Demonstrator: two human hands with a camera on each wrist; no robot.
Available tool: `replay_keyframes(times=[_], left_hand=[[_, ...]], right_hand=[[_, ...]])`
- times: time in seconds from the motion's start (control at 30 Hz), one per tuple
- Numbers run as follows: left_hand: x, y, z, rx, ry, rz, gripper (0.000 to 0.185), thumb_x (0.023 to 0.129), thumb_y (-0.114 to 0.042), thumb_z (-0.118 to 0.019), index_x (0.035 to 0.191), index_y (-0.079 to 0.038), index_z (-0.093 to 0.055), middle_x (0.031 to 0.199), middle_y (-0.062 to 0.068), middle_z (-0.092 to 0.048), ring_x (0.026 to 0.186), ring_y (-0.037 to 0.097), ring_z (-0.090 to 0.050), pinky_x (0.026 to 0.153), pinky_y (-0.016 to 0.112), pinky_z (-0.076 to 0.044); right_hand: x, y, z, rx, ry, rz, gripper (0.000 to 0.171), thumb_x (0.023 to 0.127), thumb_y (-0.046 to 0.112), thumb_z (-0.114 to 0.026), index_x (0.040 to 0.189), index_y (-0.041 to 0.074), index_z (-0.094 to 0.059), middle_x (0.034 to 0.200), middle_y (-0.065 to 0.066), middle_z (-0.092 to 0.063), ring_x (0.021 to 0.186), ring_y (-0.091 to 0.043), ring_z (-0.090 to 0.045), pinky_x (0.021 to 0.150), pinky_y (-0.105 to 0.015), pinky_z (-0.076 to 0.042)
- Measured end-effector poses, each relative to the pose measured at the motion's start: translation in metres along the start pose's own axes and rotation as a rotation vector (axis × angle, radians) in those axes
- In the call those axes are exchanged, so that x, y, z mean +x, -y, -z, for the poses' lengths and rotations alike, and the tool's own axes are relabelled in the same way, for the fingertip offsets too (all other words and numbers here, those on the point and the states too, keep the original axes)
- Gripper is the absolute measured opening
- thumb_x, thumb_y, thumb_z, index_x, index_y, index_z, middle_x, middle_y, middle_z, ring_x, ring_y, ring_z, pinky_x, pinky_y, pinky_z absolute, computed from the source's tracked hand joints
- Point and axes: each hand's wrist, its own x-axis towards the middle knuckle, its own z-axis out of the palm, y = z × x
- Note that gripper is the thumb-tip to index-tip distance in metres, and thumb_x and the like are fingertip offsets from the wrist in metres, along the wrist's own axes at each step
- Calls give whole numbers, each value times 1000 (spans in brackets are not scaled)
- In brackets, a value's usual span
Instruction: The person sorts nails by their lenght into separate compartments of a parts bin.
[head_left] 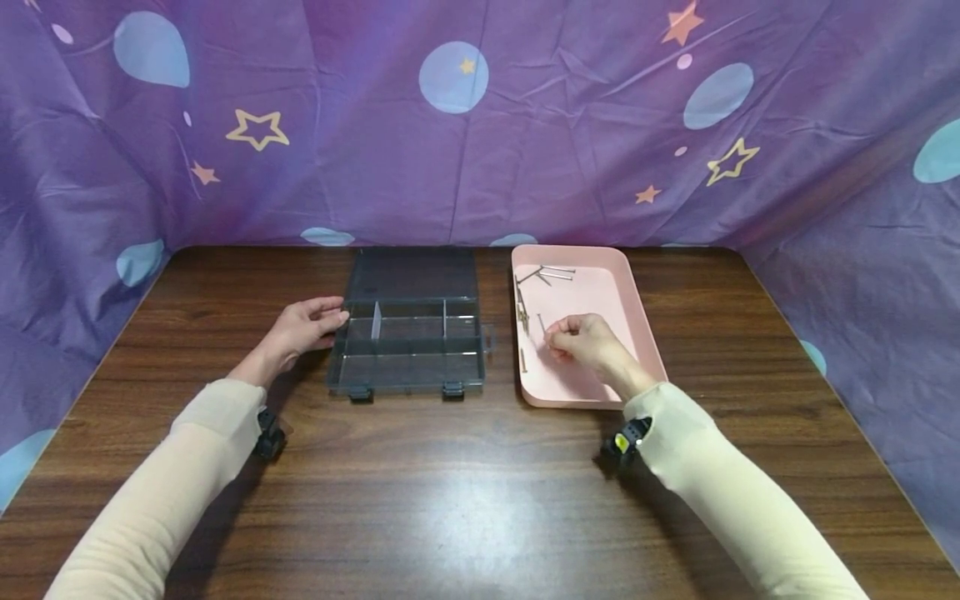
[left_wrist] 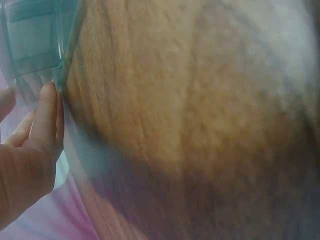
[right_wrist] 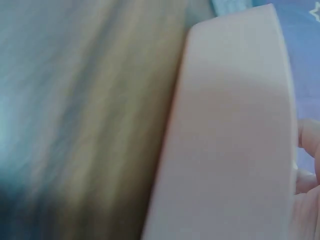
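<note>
At the left side of a dark see-through compartment box (head_left: 408,367), my left hand (head_left: 298,331) rests its fairly straight fingertips on the edge. The box lies with its lid (head_left: 414,273) folded back, and upright dividers (head_left: 377,321) stand in its rear row. Over the pink tray (head_left: 637,333), my right hand (head_left: 588,346) pinches a thin silvery nail (head_left: 540,322) between thumb and fingertips, its upper end sticking out. Several more nails (head_left: 557,276) lie along the tray's left and far sides. In the right wrist view the tray wall (right_wrist: 230,130) hides most of that hand.
Box and tray stand side by side on a brown wood-grain table (head_left: 420,467), with a narrow strip of table between them. Two black latches (head_left: 453,390) project from the box's front. A purple patterned cloth (head_left: 375,125) hangs behind the table and along both sides.
</note>
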Motion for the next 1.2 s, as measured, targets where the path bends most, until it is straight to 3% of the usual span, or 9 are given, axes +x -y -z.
replay_keyframes(times=[0.27, 0.43, 0.63, 0.93, 1.03, 1.2], left_hand=[[-2, 0, -1, -5, 2, -10, 56, 99, -19, -48, 145, 3, -27, 146, 24, -34, 130, 32, -36, 102, 42, -41], [-2, 1, -2, -4, -4, -25, 55, 99, -19, -49, 145, 4, -28, 145, 25, -35, 131, 32, -36, 102, 42, -40], [-4, -1, -4, 1, -23, -5, 53, 99, -19, -49, 144, 4, -31, 144, 23, -38, 129, 31, -38, 101, 39, -42], [-2, -1, -3, -3, -30, 19, 53, 99, -20, -49, 143, 5, -33, 145, 22, -37, 129, 30, -39, 100, 37, -43], [-3, 0, -3, 2, -27, 22, 53, 99, -20, -49, 143, 4, -32, 146, 21, -36, 130, 31, -38, 100, 39, -42], [-1, 1, -3, 6, -37, 25, 53, 99, -20, -49, 143, 4, -33, 146, 21, -36, 130, 30, -39, 100, 38, -43]], right_hand=[[7, 28, -21, 244, 34, -10, 5, 88, -5, -52, 89, -6, -56, 65, 3, -59, 57, -4, -55, 55, -14, -50], [13, 45, -46, 294, 35, -12, 7, 87, -7, -51, 86, -3, -57, 65, 4, -58, 54, -3, -53, 51, -14, -49], [23, 59, -74, 268, 29, -11, 5, 86, -4, -55, 89, -3, -59, 65, 4, -57, 53, -3, -51, 49, -13, -47], [36, 66, -105, 137, -40, 25, 6, 84, 4, -62, 87, -1, -65, 57, 10, -49, 48, -4, -36, 41, -16, -28], [39, 66, -112, 91, -63, 57, 8, 82, 4, -64, 87, -2, -67, 62, 7, -56, 55, -4, -43, 48, -15, -34], [44, 67, -119, -14, -87, 90, 9, 81, 4, -66, 86, -3, -70, 85, -8, -69, 77, -7, -52, 70, -15, -40]])
